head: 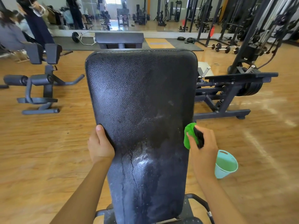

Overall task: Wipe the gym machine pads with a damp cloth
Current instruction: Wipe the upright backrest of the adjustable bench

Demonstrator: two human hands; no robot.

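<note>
A long black textured bench pad (140,97) fills the middle of the view, tilted up away from me. Its lower half is wet, with water streaks running down and a shiny patch. My left hand (100,144) grips the pad's left edge, thumb on top. My right hand (202,146) holds a bunched green and black cloth (191,135) against the pad's right edge.
A pale teal bucket (225,165) stands on the wooden floor right of the bench. A black weight machine (229,94) is at the right, a roller-pad machine (40,88) at the left. People (34,20) are at the far left. Another pad (119,38) lies beyond.
</note>
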